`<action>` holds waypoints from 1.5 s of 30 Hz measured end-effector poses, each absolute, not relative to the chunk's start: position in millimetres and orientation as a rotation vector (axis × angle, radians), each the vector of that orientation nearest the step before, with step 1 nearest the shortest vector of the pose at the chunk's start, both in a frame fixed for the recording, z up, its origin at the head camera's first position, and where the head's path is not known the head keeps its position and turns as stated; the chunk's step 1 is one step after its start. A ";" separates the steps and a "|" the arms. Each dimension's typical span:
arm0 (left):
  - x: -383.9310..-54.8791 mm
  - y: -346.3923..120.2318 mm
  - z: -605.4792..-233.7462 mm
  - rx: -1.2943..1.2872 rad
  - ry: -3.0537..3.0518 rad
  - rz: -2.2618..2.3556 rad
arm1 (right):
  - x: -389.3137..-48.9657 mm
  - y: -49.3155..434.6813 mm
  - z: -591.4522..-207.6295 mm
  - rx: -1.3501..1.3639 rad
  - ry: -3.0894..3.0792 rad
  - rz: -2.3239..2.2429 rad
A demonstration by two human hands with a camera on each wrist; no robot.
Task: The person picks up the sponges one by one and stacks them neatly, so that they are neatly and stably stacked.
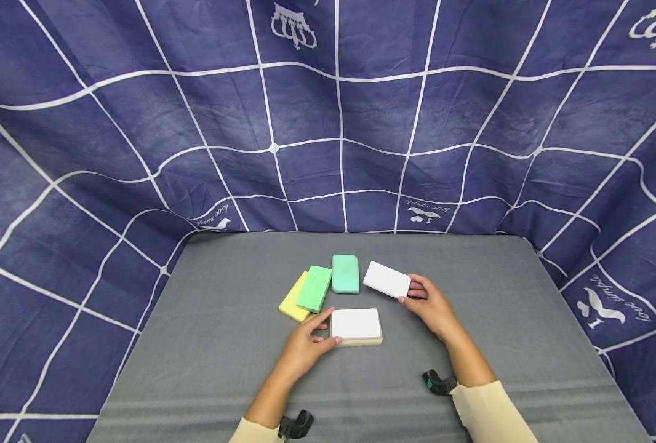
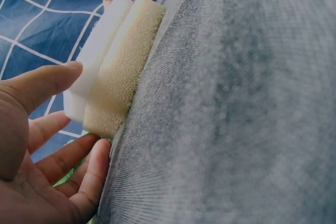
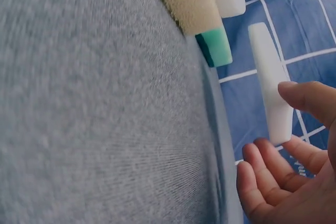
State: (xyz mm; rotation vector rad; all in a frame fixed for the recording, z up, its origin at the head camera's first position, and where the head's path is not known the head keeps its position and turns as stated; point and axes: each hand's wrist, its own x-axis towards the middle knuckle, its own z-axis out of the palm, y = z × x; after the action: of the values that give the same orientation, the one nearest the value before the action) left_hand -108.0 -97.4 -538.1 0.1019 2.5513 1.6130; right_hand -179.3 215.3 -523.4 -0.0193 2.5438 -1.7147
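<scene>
Slip seems likeliest at the right hand (image 1: 429, 307), pinching one end of a raised white rectangular foam block (image 1: 386, 280), whose free end could tip; left hand (image 1: 301, 346) pinches the near end of a second white block (image 1: 356, 323) atop a porous beige sponge (image 1: 361, 343), which sideways pressure could unseat. Count: two white blocks, one beige sponge; beyond the left grip, one flat yellow sponge (image 1: 292, 303), one flat green sponge (image 1: 314, 289), one rounded teal sponge (image 1: 346, 274).

Beige sponge (image 3: 188, 1) is cropped (above); yellow block (image 1: 293, 302) partly hidden.
</scene>
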 end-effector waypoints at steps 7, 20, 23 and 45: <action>-107.9 -97.8 -538.5 0.109 2.554 1.614 | -170.8 210.0 -519.0 -0.157 2.555 -1.753; -107.8 -97.2 -539.0 0.116 2.552 1.621 | -157.2 203.6 -516.3 -0.260 2.567 -1.748; -108.0 -97.3 -538.7 0.112 2.542 1.627 | -154.1 201.3 -516.5 -0.268 2.553 -1.742; -107.1 -96.1 -539.1 0.110 2.551 1.619 | -142.1 187.5 -518.7 -0.479 2.508 -1.701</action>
State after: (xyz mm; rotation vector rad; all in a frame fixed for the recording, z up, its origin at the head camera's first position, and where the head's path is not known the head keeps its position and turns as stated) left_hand -107.1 -96.1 -539.1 0.1105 2.5512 1.6189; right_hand -142.1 187.5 -518.7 -0.4788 2.5080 -1.7005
